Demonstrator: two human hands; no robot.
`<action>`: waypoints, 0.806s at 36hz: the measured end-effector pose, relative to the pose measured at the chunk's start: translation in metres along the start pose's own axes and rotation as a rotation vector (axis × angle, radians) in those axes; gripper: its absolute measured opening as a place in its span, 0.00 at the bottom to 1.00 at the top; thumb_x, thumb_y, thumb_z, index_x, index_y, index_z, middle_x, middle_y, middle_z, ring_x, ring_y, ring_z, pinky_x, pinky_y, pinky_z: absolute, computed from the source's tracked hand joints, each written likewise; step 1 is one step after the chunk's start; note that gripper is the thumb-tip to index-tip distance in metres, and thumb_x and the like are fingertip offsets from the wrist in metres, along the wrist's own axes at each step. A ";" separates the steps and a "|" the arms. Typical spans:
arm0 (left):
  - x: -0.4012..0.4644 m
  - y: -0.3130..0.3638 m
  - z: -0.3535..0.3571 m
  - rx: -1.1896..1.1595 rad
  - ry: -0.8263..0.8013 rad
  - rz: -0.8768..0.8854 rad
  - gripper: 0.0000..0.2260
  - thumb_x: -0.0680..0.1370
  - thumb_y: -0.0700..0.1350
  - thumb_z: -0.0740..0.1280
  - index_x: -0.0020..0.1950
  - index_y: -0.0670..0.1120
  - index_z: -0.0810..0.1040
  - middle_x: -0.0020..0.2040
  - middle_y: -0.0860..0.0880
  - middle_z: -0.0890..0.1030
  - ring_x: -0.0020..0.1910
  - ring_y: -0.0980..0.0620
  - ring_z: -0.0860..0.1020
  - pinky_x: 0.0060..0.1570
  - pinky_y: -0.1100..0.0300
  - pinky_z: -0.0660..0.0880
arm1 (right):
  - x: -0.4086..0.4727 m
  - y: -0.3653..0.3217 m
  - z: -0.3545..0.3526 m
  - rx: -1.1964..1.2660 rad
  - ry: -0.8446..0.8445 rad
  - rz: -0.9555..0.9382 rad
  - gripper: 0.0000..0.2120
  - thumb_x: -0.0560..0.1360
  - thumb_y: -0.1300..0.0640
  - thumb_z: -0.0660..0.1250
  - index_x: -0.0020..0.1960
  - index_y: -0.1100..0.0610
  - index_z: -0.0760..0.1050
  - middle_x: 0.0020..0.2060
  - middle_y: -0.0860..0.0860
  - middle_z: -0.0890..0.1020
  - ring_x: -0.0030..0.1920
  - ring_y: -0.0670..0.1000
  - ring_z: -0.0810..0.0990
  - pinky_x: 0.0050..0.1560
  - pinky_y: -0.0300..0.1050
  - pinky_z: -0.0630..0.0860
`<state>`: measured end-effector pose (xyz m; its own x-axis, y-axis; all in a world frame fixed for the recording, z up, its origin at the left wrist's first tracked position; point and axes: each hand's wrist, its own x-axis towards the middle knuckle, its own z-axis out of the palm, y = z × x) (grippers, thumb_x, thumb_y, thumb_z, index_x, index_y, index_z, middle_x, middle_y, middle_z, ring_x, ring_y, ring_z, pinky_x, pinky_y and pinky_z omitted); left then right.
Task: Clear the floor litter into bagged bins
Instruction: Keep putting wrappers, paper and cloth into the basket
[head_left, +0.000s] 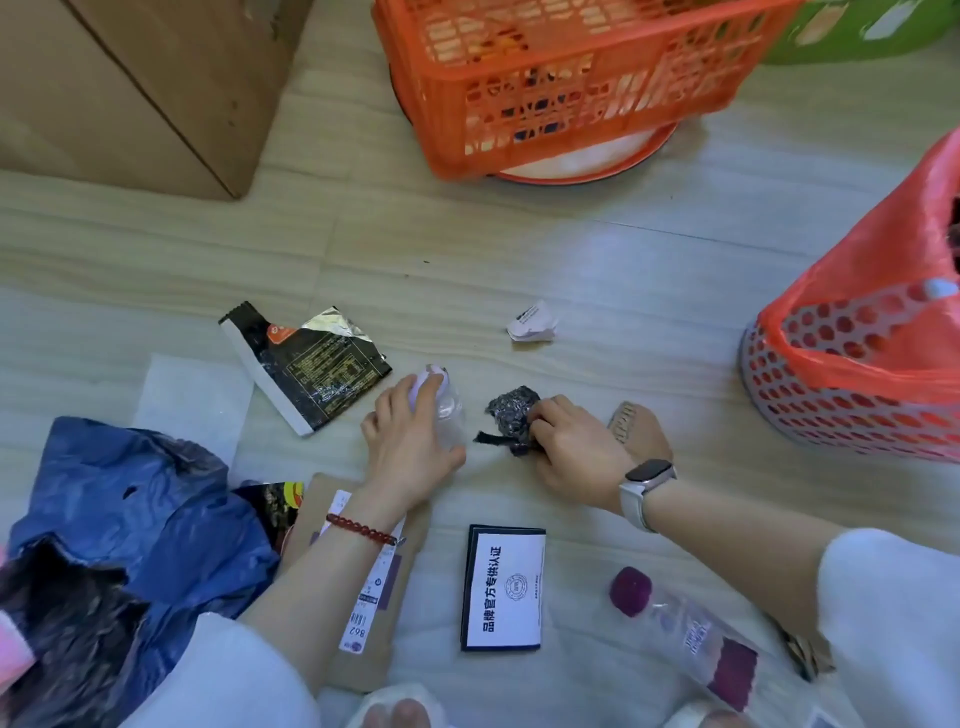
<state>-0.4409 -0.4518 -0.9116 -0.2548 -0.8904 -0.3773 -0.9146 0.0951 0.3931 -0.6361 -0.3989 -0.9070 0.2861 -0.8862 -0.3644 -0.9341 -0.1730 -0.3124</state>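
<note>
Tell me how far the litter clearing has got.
Early. The red-bagged bin already holds something. In hand: the left hand grips a clear bottle; the right hand pinches a dark crumpled wrapper. Left on the floor: black foil packet, white scrap, card, purple-capped bottle.

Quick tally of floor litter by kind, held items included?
Plastic bottles: 2, one under the left hand, one with a purple cap
Foil snack wrappers: 1
Crumpled white paper: 1
Dark crumpled wads: 1, in the right hand
Printed cards: 1
Total: 6

Both hands reach down and forward, left (410, 441) and right (571, 447), fingers curled, gripping.
</note>
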 end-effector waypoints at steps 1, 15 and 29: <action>-0.001 0.001 0.001 0.002 0.009 0.014 0.36 0.68 0.51 0.71 0.72 0.51 0.58 0.70 0.47 0.62 0.69 0.45 0.58 0.64 0.48 0.58 | -0.002 -0.002 -0.005 0.015 -0.008 0.030 0.06 0.67 0.65 0.66 0.44 0.64 0.75 0.45 0.60 0.78 0.47 0.61 0.76 0.43 0.53 0.74; -0.007 0.006 -0.019 -0.158 0.001 -0.019 0.24 0.69 0.46 0.69 0.63 0.53 0.67 0.61 0.53 0.72 0.53 0.45 0.76 0.43 0.57 0.67 | 0.027 0.010 -0.043 0.288 0.220 0.248 0.29 0.76 0.52 0.61 0.74 0.53 0.54 0.53 0.59 0.69 0.53 0.59 0.70 0.49 0.53 0.74; -0.035 -0.023 -0.043 -0.396 0.047 -0.162 0.25 0.70 0.37 0.66 0.64 0.52 0.66 0.57 0.57 0.72 0.42 0.53 0.73 0.39 0.61 0.65 | 0.064 0.019 -0.033 -0.053 0.100 0.269 0.15 0.77 0.59 0.58 0.63 0.62 0.66 0.64 0.56 0.65 0.56 0.59 0.67 0.35 0.48 0.66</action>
<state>-0.3975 -0.4416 -0.8711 -0.0949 -0.9001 -0.4252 -0.7478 -0.2174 0.6273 -0.6424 -0.4727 -0.9074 0.0068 -0.9409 -0.3388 -0.9841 0.0539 -0.1693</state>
